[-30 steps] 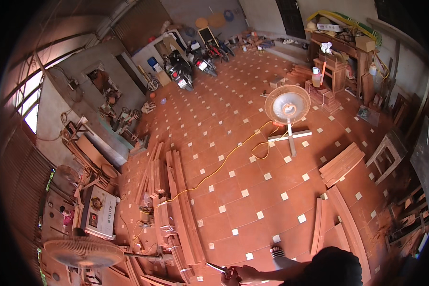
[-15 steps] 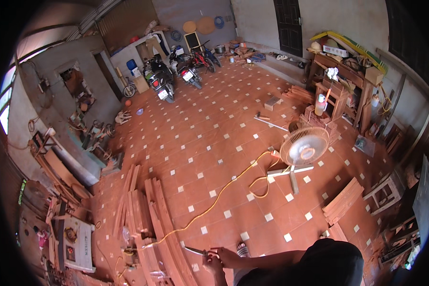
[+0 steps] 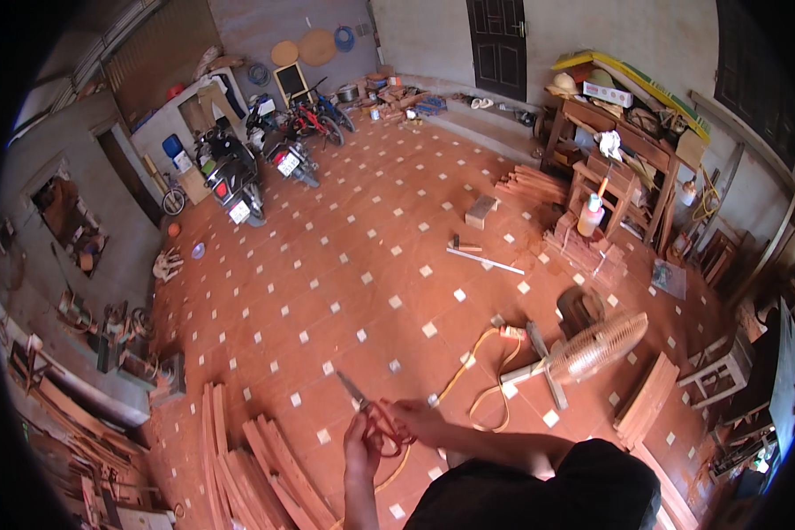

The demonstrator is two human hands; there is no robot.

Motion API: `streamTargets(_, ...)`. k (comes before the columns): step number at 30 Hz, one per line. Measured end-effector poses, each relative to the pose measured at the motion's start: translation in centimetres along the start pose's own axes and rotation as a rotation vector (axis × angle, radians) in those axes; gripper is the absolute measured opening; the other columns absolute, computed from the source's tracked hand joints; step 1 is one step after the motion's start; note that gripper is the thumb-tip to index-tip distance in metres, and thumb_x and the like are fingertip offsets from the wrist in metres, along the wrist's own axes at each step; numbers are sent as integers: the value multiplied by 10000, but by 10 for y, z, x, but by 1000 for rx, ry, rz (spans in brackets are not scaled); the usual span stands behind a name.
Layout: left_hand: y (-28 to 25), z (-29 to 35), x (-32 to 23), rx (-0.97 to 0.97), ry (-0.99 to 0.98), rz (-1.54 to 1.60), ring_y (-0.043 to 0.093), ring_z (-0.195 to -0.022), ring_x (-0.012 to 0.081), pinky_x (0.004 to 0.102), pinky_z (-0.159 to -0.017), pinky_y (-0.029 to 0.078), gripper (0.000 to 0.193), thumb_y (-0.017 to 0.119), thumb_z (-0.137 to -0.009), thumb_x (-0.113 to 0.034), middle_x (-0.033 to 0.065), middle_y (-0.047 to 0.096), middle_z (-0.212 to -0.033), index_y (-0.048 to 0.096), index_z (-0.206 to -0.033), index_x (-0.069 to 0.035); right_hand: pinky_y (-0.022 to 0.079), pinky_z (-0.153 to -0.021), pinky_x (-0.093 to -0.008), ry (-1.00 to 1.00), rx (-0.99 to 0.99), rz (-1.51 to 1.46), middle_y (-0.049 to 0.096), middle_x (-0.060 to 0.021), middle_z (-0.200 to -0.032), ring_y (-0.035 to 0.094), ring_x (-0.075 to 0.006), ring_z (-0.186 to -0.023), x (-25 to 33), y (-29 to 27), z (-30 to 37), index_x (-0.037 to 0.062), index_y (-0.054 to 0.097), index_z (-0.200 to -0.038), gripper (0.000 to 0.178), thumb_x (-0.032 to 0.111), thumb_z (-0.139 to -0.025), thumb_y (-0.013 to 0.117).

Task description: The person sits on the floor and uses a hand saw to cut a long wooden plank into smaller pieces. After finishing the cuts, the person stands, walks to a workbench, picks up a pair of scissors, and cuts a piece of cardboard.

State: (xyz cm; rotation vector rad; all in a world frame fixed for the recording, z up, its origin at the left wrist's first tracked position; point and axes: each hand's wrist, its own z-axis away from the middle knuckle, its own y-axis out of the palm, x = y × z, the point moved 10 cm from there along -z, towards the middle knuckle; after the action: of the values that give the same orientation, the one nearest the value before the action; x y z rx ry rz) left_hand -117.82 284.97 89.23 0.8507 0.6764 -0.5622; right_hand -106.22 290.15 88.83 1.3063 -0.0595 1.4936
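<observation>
Red-handled scissors (image 3: pixel 387 430) are held in front of me above the tiled floor, blades pointing up and to the left. My left hand (image 3: pixel 359 449) grips them at the left side of the handles. On the other side, the fingers of my right hand (image 3: pixel 420 420) close on the handle loops. The blades look nearly together. Below and to the left of my hands lie long reddish wooden beams (image 3: pixel 278 473). A yellow cord (image 3: pixel 457 382) runs across the floor, passing partly behind my hands.
A fan (image 3: pixel 596 347) stands on the floor to the right, near curved wooden pieces (image 3: pixel 647 402). Farther off are a hammer (image 3: pixel 466 245), a wooden block (image 3: pixel 481 210) and a cluttered workbench (image 3: pixel 623 124). Motorbikes (image 3: pixel 234 172) are parked at the far left.
The scissors and both hands have come up, and the red handles now show clearly. My view has shifted, moving the beams lower. The fan's head has turned and appears more edge-on.
</observation>
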Motion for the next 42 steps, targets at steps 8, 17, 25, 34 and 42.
streamTargets(8,33,-206,-172,33,-192,37,334,-406,77,226,-346,214,513,423,-1085,-567,-26,494,-642,610,-976,-101,178,-451,-261,383,347,-252,255,105,-600,216,-48,-481,178,81,-229,170,614,-923,334,448,-1091,536)
streamTargets(17,169,-640,-324,1,-106,82,262,-382,55,222,-331,179,460,395,-1113,-502,-75,393,-579,480,-786,-191,199,-408,-265,74,-16,-53,292,103,-581,262,-41,-439,442,-31,-602,141,667,-969,361,440,-1098,511)
streamTargets(25,400,-969,-436,188,-196,-253,278,-398,61,242,-353,193,448,425,-1113,-483,-66,350,-578,460,-782,-183,244,-380,-283,9,8,-150,347,69,-554,329,-90,-405,697,-194,-855,91,625,-1008,367,405,-1114,467)
streamTargets(34,558,-1352,-530,179,-229,-575,299,-402,59,237,-353,196,437,417,-1114,-487,-67,377,-587,481,-796,-194,301,-402,-293,-16,-100,-42,432,7,-577,395,-117,-428,934,-376,-1170,59,712,-1128,419,413,-1088,490)
streamTargets(42,699,-1672,-650,17,140,-405,619,-836,143,323,-702,529,533,426,-1065,-622,1,626,-897,634,-1122,-134,486,-618,-397,-548,-310,657,673,-106,-720,653,-237,-687,1201,-390,-1450,6,720,-1013,425,354,-1078,486)
